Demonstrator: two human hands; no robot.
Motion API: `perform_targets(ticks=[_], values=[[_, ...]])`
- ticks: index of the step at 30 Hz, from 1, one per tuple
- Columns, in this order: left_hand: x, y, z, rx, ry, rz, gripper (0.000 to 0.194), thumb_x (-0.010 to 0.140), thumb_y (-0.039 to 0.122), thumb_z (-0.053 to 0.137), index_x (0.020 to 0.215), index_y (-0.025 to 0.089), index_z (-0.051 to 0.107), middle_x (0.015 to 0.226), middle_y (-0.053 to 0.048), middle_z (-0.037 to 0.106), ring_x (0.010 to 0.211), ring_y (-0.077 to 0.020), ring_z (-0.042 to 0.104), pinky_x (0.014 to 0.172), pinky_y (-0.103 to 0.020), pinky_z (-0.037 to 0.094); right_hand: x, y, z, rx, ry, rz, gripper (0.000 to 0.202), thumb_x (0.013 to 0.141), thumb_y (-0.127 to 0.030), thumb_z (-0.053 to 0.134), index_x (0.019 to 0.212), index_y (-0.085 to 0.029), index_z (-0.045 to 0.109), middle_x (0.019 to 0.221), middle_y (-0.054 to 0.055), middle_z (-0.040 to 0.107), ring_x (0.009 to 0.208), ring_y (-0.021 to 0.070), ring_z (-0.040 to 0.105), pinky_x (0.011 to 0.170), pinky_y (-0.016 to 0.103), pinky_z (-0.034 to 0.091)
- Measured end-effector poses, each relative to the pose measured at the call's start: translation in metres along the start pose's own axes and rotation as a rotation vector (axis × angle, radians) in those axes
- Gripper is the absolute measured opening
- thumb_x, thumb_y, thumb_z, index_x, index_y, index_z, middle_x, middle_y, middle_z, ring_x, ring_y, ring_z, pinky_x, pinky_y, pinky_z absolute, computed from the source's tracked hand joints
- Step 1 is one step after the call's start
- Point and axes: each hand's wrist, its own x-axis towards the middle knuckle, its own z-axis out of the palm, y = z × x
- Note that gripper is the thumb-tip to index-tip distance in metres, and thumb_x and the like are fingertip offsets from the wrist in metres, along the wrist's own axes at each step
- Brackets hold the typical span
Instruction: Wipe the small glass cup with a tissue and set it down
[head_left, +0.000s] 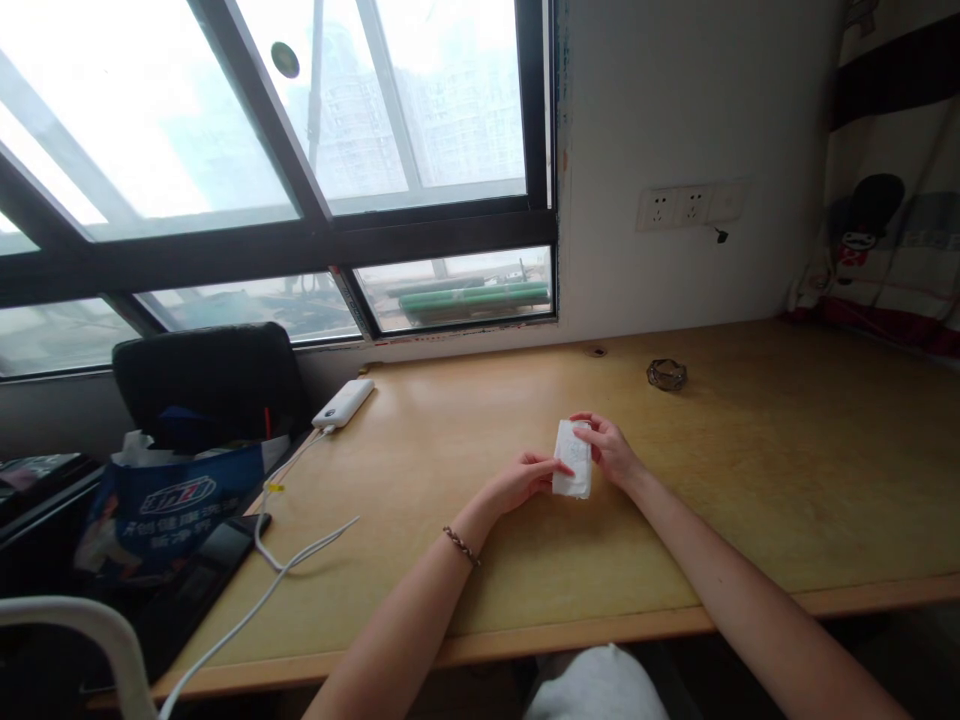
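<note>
A small white folded packet, like a tissue pack, rests on the wooden desk near its middle. My right hand grips its right edge with fingers curled over the top. My left hand touches its left side with the fingertips; a beaded bracelet sits on that wrist. Both forearms reach in from the near edge.
A white power bank with a white cable lies at the left. A dark phone and a blue bag sit at the left edge. A small glass ashtray stands farther back. Wall sockets are above.
</note>
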Motion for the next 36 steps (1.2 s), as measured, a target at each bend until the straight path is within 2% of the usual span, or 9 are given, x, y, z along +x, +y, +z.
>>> perform_targets(ticks=[3, 5, 9, 14, 18, 24, 30, 36], values=[[0.002, -0.001, 0.000, 0.030, 0.038, 0.025, 0.028, 0.065, 0.032, 0.062, 0.076, 0.007, 0.065, 0.075, -0.010, 0.064, 0.068, -0.0165, 0.059, 0.068, -0.028, 0.046, 0.003, 0.000, -0.001, 0.019, 0.073, -0.043, 0.037, 0.061, -0.032, 0.064, 0.095, -0.022, 0.053, 0.079, 0.000, 0.060, 0.061, 0.0109, 0.054, 0.052, 0.021, 0.042], [0.004, -0.002, -0.001, 0.007, 0.092, 0.065, 0.030, 0.063, 0.033, 0.063, 0.077, 0.006, 0.065, 0.077, -0.011, 0.064, 0.070, -0.0181, 0.060, 0.069, -0.030, 0.046, 0.003, -0.002, -0.001, 0.041, 0.078, -0.047, 0.041, 0.065, -0.037, 0.060, 0.103, -0.026, 0.050, 0.082, 0.000, 0.060, 0.062, 0.0106, 0.056, 0.053, 0.021, 0.044], [0.009, -0.001, -0.005, -0.024, 0.208, 0.166, 0.032, 0.062, 0.034, 0.064, 0.077, 0.005, 0.065, 0.080, -0.014, 0.064, 0.075, -0.0204, 0.060, 0.073, -0.032, 0.045, 0.000, -0.008, 0.001, 0.069, -0.055, 0.029, 0.046, 0.073, -0.050, 0.047, 0.115, -0.032, 0.043, 0.093, 0.001, 0.061, 0.069, 0.0130, 0.059, 0.060, 0.026, 0.046], [0.008, 0.002, -0.006, 0.025, 0.254, 0.197, 0.031, 0.062, 0.035, 0.064, 0.076, 0.007, 0.065, 0.080, -0.012, 0.065, 0.074, -0.0192, 0.059, 0.071, -0.029, 0.045, -0.007, -0.009, 0.007, 0.031, -0.288, 0.186, 0.056, 0.074, -0.061, 0.032, 0.104, -0.020, 0.056, 0.099, 0.008, 0.060, 0.084, 0.0175, 0.057, 0.073, 0.030, 0.044], [0.006, 0.001, -0.004, 0.116, 0.214, 0.178, 0.030, 0.065, 0.036, 0.061, 0.078, 0.009, 0.065, 0.077, -0.010, 0.065, 0.071, -0.0172, 0.059, 0.066, -0.025, 0.044, -0.009, -0.006, 0.010, 0.016, -0.358, 0.223, 0.062, 0.074, -0.063, 0.029, 0.090, -0.013, 0.063, 0.106, 0.011, 0.057, 0.093, 0.0192, 0.054, 0.079, 0.031, 0.041], [0.006, -0.001, -0.005, 0.230, 0.205, 0.150, 0.031, 0.065, 0.037, 0.060, 0.077, 0.009, 0.066, 0.071, -0.009, 0.065, 0.063, -0.0156, 0.058, 0.058, -0.023, 0.043, -0.008, -0.007, 0.008, -0.028, -0.252, 0.181, 0.060, 0.073, -0.063, 0.031, 0.091, -0.016, 0.063, 0.102, 0.009, 0.059, 0.090, 0.0189, 0.054, 0.076, 0.029, 0.043], [0.004, 0.000, -0.006, 0.213, 0.121, 0.093, 0.030, 0.066, 0.035, 0.059, 0.074, 0.007, 0.065, 0.070, -0.012, 0.064, 0.065, -0.0173, 0.060, 0.063, -0.026, 0.046, -0.003, -0.006, 0.005, 0.024, -0.157, 0.102, 0.057, 0.074, -0.062, 0.031, 0.101, -0.021, 0.058, 0.105, 0.006, 0.057, 0.090, 0.0181, 0.054, 0.075, 0.028, 0.044], [0.005, 0.000, -0.006, 0.199, 0.117, 0.088, 0.027, 0.064, 0.033, 0.060, 0.070, 0.007, 0.065, 0.068, -0.012, 0.064, 0.062, -0.0172, 0.060, 0.063, -0.026, 0.046, -0.001, -0.008, 0.003, 0.004, -0.061, 0.068, 0.053, 0.073, -0.061, 0.033, 0.104, -0.025, 0.057, 0.103, 0.003, 0.058, 0.091, 0.0164, 0.054, 0.073, 0.025, 0.044]])
